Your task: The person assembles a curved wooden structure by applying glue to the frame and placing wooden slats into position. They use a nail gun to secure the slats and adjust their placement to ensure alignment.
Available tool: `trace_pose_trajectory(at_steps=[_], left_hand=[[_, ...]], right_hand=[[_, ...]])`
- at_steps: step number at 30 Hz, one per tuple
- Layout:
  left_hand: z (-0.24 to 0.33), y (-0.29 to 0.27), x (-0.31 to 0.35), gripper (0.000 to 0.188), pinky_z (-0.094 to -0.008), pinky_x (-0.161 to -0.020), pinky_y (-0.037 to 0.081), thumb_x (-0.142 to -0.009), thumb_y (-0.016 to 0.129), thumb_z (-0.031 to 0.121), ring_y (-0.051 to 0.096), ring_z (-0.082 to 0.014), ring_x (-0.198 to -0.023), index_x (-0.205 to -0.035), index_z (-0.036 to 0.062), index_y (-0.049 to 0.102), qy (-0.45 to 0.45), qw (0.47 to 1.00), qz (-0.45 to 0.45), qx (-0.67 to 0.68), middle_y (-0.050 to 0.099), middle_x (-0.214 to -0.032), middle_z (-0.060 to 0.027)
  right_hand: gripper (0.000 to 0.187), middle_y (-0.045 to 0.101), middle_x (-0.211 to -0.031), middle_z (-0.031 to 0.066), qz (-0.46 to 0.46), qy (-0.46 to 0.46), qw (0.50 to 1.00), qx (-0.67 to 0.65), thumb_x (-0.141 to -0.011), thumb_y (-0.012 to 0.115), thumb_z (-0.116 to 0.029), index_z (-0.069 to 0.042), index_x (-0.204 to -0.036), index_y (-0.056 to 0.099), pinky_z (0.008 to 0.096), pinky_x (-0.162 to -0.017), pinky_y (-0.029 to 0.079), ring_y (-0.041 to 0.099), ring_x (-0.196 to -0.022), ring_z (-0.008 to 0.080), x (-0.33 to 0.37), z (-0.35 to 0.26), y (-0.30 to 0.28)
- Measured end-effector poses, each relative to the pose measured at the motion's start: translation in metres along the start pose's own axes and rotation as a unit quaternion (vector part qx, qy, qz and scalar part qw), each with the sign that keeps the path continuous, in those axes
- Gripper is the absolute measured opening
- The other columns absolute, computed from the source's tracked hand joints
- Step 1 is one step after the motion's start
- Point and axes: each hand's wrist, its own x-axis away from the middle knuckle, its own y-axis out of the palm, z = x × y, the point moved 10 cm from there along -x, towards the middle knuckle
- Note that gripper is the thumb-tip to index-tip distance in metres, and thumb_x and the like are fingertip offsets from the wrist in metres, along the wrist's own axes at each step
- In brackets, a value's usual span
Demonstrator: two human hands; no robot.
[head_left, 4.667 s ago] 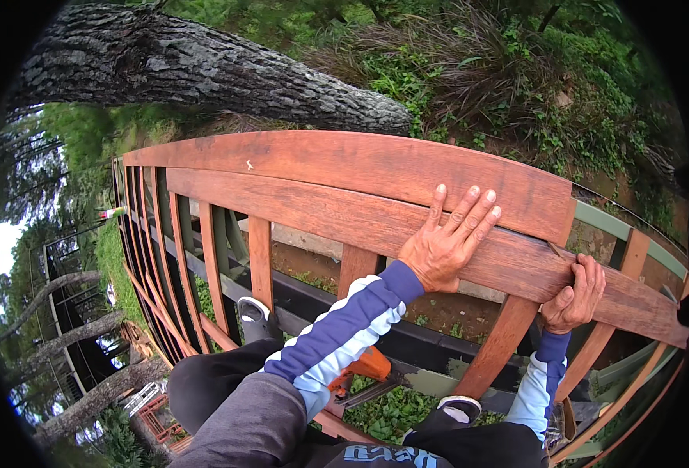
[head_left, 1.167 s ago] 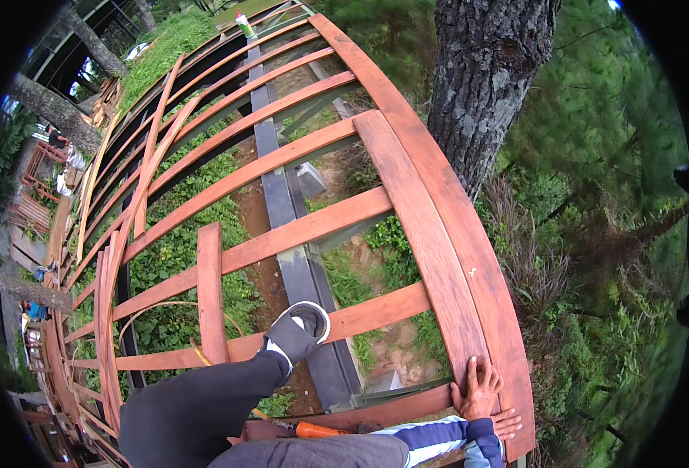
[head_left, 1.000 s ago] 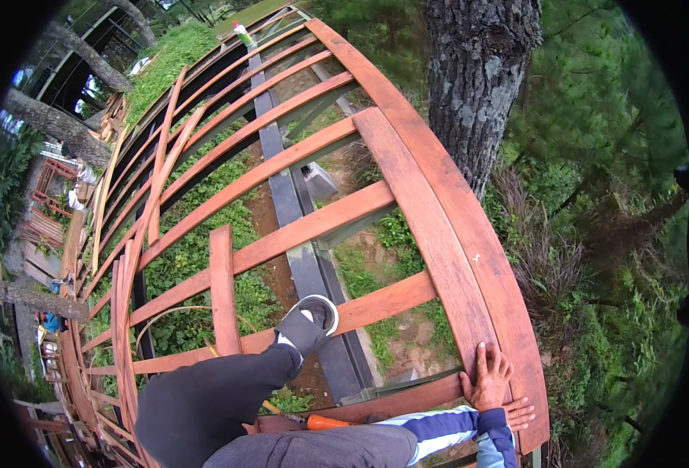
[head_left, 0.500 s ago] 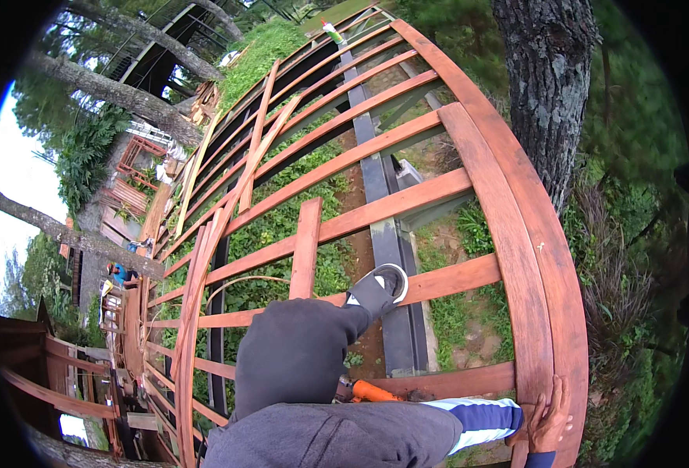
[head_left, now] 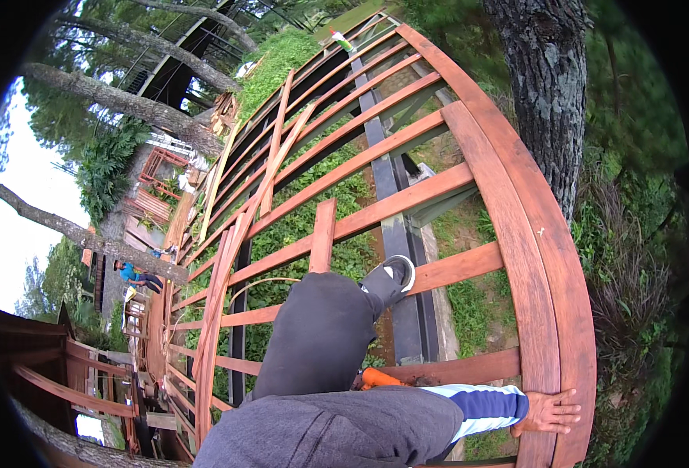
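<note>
My left hand (head_left: 549,412) lies flat on the curved outer rim beam (head_left: 533,257) of a red-brown wooden deck frame, fingers spread, holding nothing. Its blue and white sleeve (head_left: 477,402) reaches in from the lower middle. My right hand is out of view. My bent leg in dark trousers (head_left: 321,335) fills the lower centre. Its grey shoe (head_left: 391,278) rests near a cross joist (head_left: 454,269) and a dark steel beam (head_left: 397,234). An orange object (head_left: 380,378) pokes out just behind my knee, next to the sleeve.
Open gaps between the joists show grass and ground well below. A thick tree trunk (head_left: 549,93) stands just outside the rim on the right, with bushes (head_left: 633,296) beside it. A short upright board (head_left: 323,234) sticks up mid-frame. A person in a blue top (head_left: 131,273) crouches far off on the left.
The view has swung from facing the rim beam to looking along the deck. My knee has come up into the centre. My left hand stays on the rim; the right hand has left view.
</note>
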Motion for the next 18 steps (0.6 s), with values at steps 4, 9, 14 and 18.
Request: trace_pose_trajectory(at_steps=[4, 9, 14, 18], left_hand=[[-0.001, -0.005, 0.002, 0.131, -0.075, -0.109, -0.003, -0.049, 0.072, 0.074, 0.009, -0.0414, -0.146, -0.15, 0.0062, 0.025, 0.007, 1.0, 0.0, 0.006, 0.014, -0.157, -0.0234], [-0.003, -0.001, 0.001, 0.131, -0.0745, -0.109, -0.003, -0.049, 0.074, 0.072, 0.007, -0.0411, -0.147, -0.151, 0.0061, 0.024, 0.0, 1.0, -0.022, 0.009, 0.012, -0.157, -0.0238], [-0.002, 0.001, -0.001, 0.137, -0.0734, -0.111, -0.002, -0.045, 0.079, 0.066, 0.006, -0.0418, -0.146, -0.152, 0.0045, 0.018, -0.003, 0.997, -0.044, 0.063, 0.009, -0.158, -0.0247], [-0.003, 0.002, 0.0, 0.138, -0.0714, -0.112, 0.0, -0.044, 0.082, 0.061, 0.005, -0.0408, -0.147, -0.152, 0.0049, 0.016, -0.012, 0.994, -0.081, 0.072, 0.007, -0.158, -0.0236]], right_hand=[[0.078, 0.036, -0.144, 0.0295, 0.021, -0.008, 1.0, -0.01, -0.089, 0.05, -0.055, -0.004, -0.146, 0.035, 0.0613, -0.107, 0.03, 0.035, -0.131, 0.0512, -0.008, 0.015, 0.008], [0.064, 0.047, -0.137, 0.0267, 0.044, -0.018, 0.998, 0.044, -0.093, 0.05, -0.049, -0.007, -0.141, 0.044, 0.0586, -0.1, 0.039, 0.048, -0.121, 0.0489, -0.02, 0.001, -0.01], [0.074, 0.041, -0.142, 0.0244, 0.02, 0.027, 0.999, 0.02, -0.088, 0.054, -0.05, -0.012, -0.149, 0.036, 0.0591, -0.103, 0.035, 0.041, -0.128, 0.0468, -0.024, -0.003, -0.015], [0.095, 0.033, -0.148, 0.0213, -0.052, 0.084, 0.993, 0.063, -0.072, 0.072, -0.044, -0.016, -0.152, 0.028, 0.063, -0.104, 0.03, 0.034, -0.133, 0.0456, -0.021, 0.009, 0.003]])
